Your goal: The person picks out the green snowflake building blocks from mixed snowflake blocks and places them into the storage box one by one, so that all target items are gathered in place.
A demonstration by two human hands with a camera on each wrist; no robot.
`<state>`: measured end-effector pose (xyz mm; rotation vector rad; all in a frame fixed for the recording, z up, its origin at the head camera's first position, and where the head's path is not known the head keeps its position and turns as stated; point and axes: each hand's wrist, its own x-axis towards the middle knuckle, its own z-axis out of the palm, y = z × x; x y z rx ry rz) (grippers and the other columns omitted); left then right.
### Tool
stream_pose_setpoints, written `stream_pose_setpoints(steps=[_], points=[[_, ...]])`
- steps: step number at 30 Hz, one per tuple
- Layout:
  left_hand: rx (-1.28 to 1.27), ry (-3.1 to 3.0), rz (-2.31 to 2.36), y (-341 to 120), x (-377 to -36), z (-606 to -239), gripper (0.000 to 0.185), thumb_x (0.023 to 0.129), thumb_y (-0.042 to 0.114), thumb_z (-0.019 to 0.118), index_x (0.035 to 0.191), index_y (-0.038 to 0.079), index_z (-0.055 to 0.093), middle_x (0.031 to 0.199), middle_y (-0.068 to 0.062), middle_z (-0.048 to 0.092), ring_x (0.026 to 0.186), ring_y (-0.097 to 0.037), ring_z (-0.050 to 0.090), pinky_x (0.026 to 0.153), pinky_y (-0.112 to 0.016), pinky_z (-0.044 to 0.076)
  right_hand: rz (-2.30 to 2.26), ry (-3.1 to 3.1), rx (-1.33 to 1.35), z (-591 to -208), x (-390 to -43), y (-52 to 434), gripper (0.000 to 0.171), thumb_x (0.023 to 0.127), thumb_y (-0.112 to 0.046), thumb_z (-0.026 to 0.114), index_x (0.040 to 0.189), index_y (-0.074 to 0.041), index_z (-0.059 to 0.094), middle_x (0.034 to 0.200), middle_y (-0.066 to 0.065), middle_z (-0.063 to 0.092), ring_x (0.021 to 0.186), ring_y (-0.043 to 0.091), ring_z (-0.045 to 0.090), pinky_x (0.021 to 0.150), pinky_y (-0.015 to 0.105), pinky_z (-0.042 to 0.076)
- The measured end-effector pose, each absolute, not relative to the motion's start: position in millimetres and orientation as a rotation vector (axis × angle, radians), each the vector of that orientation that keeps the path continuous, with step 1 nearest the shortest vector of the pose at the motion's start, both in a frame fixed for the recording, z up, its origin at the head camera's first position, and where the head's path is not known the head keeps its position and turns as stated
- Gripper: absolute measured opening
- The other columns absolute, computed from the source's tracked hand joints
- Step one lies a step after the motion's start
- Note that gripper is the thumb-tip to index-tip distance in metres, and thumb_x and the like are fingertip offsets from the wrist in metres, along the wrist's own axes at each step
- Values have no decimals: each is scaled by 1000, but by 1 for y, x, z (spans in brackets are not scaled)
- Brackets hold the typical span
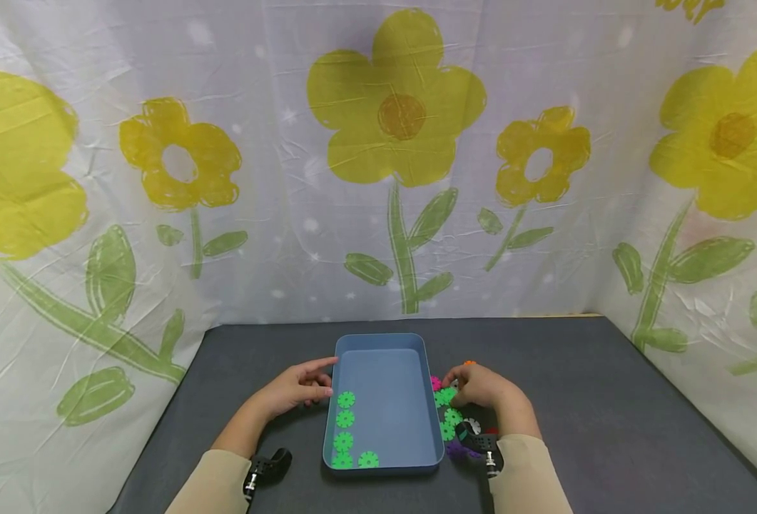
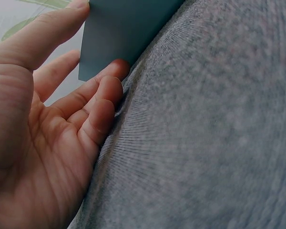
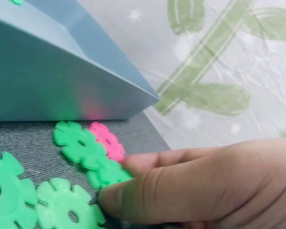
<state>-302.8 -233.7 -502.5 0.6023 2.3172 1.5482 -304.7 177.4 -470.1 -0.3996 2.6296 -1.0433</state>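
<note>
**Picking green discs beside the tray**

Reaching into the loose pile right of the blue tray, the right hand pinches a green snowflake disc beside a pink disc. The left hand, fingers relaxed, steadies the tray wall. Five green discs already lie inside; next, seemingly, lifting this one over the rim.

Blue tray mid-table, disc pile crowding its right wall, bare table beyond
</note>
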Motion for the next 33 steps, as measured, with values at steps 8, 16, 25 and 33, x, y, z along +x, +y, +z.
stream_pose_setpoints(steps=[8, 16, 25, 33], points=[[602, 2314, 1556, -233, -304, -504, 69, 99, 18, 71, 159, 6, 38, 112, -12, 64, 84, -23, 56, 70, -36, 49, -1055, 2678, -406, -474, -310, 176, 27, 78, 2, 78, 103, -3, 68, 77, 4, 53, 68, 17, 46, 64, 34, 41], [593, 2323, 1549, -234, -305, -503, 69, 99, 19, 71, 159, 7, 38, 112, -12, 64, 84, -23, 57, 71, -36, 49, -1092, 2729, -402, -454, -307, 175, 26, 80, -2, 77, 105, -3, 68, 86, 7, 55, 75, 22, 49, 67, 39, 42], [589, 2319, 1548, -234, -305, -503, 70, 99, 20, 71, 159, 7, 37, 112, -11, 64, 83, -20, 58, 71, -34, 49, -1102, 2722, -474, -418, -294, 165, 25, 86, -7, 76, 109, -4, 68, 93, 7, 58, 79, 23, 53, 70, 40, 46], [601, 2303, 1561, -233, -304, -503, 68, 99, 17, 71, 158, 6, 38, 112, -13, 64, 83, -23, 56, 70, -35, 48, -1071, 2722, -602, -395, -279, 143, 27, 88, -9, 78, 113, -5, 69, 98, 4, 61, 80, 19, 58, 69, 37, 50]])
